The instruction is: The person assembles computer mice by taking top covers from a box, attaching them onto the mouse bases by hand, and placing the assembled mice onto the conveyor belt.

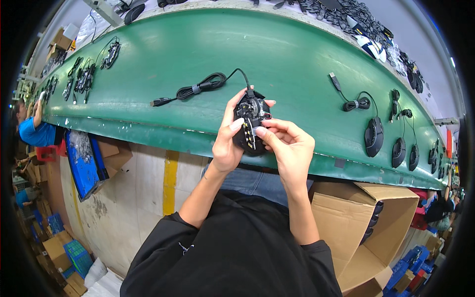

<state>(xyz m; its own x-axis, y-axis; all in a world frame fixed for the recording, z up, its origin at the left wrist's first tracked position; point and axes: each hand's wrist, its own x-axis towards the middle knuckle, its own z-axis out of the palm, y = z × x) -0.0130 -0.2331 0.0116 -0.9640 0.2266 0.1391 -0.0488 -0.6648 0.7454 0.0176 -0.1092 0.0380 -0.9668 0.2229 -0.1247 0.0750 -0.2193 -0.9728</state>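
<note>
An opened black computer mouse point(251, 129) with its circuit board bare is held over the near part of the green conveyor belt point(198, 114). My left hand point(229, 141) wraps its left side, with the thumb on the board's edge. At the mouse's right side, my right hand point(289, 143) has thumb and forefinger pinched together by the board; what they grip, if anything, is too small to make out. Small red wires show near those fingertips. From the mouse's far end runs a black cable point(208, 83), coiled and tied, its plug lying to the left on the belt.
Closed mice point(374, 137) with tied cables line the belt's right side; open assemblies with cables point(85, 79) lie left. Black parts point(336, 22) heap on the far ledge. An open cardboard box point(363, 218) stands near right, a blue bin point(84, 161) left. A co-worker point(37, 129) sits far left.
</note>
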